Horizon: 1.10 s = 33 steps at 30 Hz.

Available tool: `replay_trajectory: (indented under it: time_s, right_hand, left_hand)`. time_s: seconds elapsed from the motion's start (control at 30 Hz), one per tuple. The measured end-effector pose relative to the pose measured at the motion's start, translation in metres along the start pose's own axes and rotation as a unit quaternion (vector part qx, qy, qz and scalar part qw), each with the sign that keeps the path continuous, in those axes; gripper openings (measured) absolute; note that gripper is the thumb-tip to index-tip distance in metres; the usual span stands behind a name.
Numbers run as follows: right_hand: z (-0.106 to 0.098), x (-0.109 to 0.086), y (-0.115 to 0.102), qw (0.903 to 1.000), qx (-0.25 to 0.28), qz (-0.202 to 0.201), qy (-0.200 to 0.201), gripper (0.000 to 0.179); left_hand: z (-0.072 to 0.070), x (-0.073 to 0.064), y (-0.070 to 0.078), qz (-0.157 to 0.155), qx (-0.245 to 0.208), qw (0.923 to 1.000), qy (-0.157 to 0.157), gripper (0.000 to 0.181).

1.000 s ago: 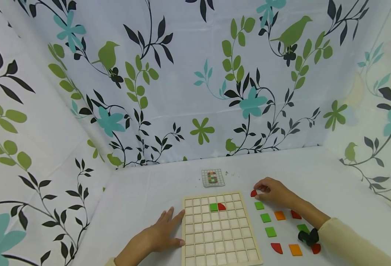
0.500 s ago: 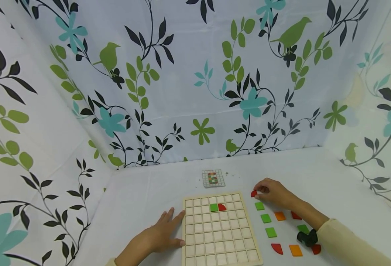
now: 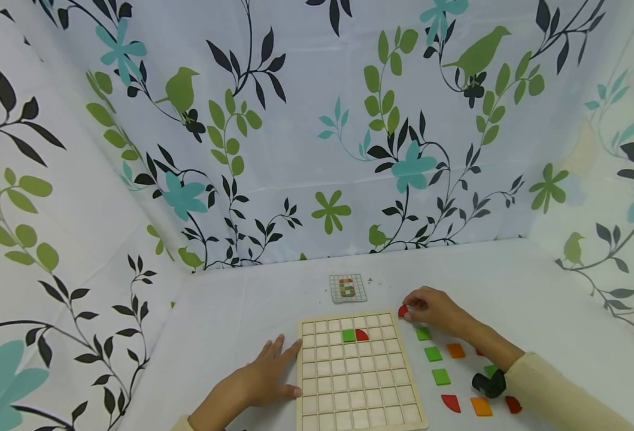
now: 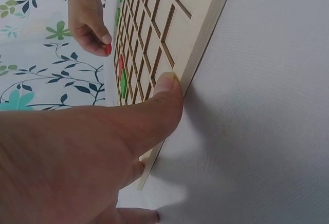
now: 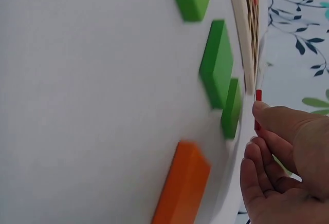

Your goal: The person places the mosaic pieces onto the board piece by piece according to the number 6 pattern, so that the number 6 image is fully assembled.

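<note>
My right hand (image 3: 435, 308) pinches a red quarter-circle tile (image 3: 402, 311) between thumb and fingers, just off the far right corner of a wooden grid board (image 3: 338, 383). In the right wrist view the same red tile (image 5: 258, 95) shows edge-on at the fingertips. Spread along the board's left edge, my left hand (image 3: 265, 380) touches the frame with straight fingers; its thumb (image 4: 167, 85) rests on the rim in the left wrist view. Two tiles sit side by side in the board's second row: a green square (image 3: 348, 336) and a red quarter-circle (image 3: 361, 335).
Right of the board lie several loose tiles, among them a green square (image 3: 441, 376), an orange square (image 3: 481, 406) and a red quarter-circle (image 3: 451, 403). A small pattern card (image 3: 348, 288) lies beyond the board. Patterned cloth (image 3: 295, 149) hangs behind the white table.
The right hand has moved a little left with the red quarter-circle tile, away from the loose tiles and closer to the board's corner. The left hand stays at the board's edge.
</note>
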State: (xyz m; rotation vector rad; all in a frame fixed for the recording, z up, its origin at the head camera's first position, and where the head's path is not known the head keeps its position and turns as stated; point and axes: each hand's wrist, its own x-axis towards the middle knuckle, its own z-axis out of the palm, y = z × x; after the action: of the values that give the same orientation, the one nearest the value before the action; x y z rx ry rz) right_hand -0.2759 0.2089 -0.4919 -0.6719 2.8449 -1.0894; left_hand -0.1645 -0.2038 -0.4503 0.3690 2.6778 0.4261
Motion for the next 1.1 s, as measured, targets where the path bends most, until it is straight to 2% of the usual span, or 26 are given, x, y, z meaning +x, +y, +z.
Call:
replay_trajectory:
  time_s: [0.17,0.57,0.83,1.1]
  right_hand:
    - [0.01,0.004,-0.018,0.9998,0.017,0.01,-0.003,0.022]
    - [0.039,0.015,-0.066,0.9979,0.039,-0.049,-0.017,0.019]
    - [0.064,0.021,-0.095,0.9966,0.034,-0.056,-0.049,0.016]
    - [0.079,0.028,-0.108,0.9918,0.016,-0.113,-0.058,0.015]
  left_hand:
    - [0.0,0.0,0.0,-0.001,-0.002,1.0,0.002,0.095]
    - [-0.002,-0.002,0.002,0.007,-0.009,0.9999,0.004,0.095]
    - [0.0,-0.002,0.004,-0.002,-0.006,1.0,0.002,0.094]
    - [0.0,-0.001,0.004,0.0,-0.009,1.0,0.003,0.094]
